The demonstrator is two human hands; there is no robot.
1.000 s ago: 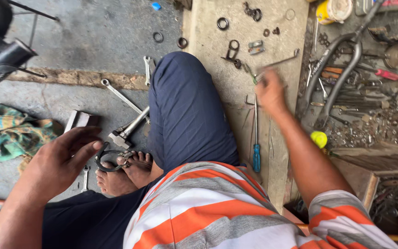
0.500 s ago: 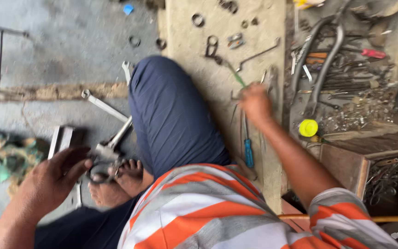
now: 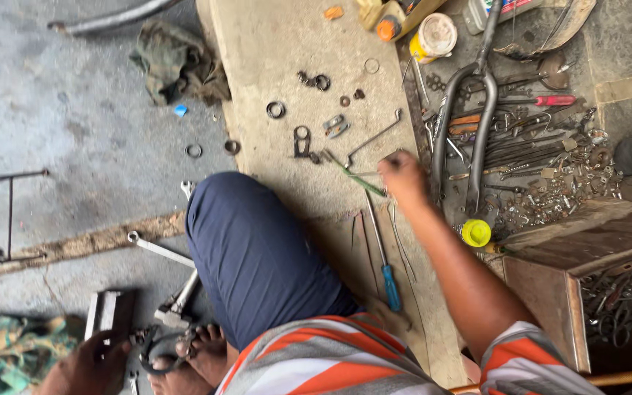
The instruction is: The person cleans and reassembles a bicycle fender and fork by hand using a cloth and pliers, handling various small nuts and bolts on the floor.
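Observation:
My right hand (image 3: 404,177) reaches out over the concrete slab (image 3: 287,44) with its fingers closed on a thin green-handled tool (image 3: 354,175) that points up and left. A blue-handled screwdriver (image 3: 388,281) lies on the slab just below that arm. My left hand (image 3: 91,366) sits at the bottom left edge, partly cut off. Its fingertips touch a dark metal ring part (image 3: 161,350) that rests against my bare foot (image 3: 202,355). My knee in blue trousers (image 3: 254,256) fills the middle.
A bicycle fork (image 3: 471,124), loose spanners and a heap of small hardware (image 3: 557,183) lie to the right, next to a yellow cap (image 3: 475,232) and a wooden box (image 3: 550,292). Bearings and rings (image 3: 276,110) dot the slab. A wrench (image 3: 156,249), a metal block (image 3: 110,313) and rags (image 3: 5,355) lie on the left.
My view has tilted up and right, so the slab and tools sit lower. My right hand has stayed by the green-handled tool. My left hand has dropped toward the frame's bottom edge.

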